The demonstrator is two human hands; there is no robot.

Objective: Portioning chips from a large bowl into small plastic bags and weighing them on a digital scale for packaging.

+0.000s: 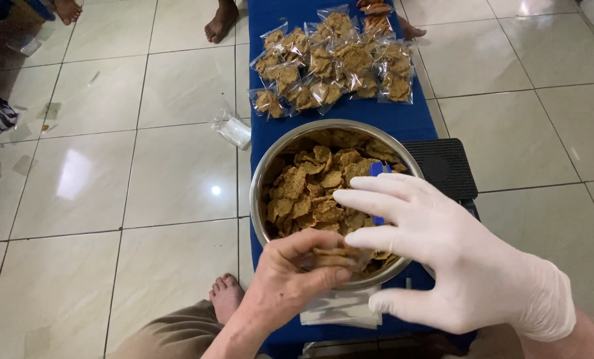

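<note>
Clear filled snack bags (pixel 333 63) cluster on the blue cloth's far end; empty clear bags (pixel 232 129) lie on the floor.

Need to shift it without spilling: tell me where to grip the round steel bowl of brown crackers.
Probably grip the round steel bowl by its rolled rim at the bare left side, coming from the left; the gloved right hand and bare left hand crowd the near rim.

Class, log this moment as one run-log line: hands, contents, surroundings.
left hand: bare, holds crackers bag | right hand: gloved, open over steel bowl | sealed cracker packets behind
</note>
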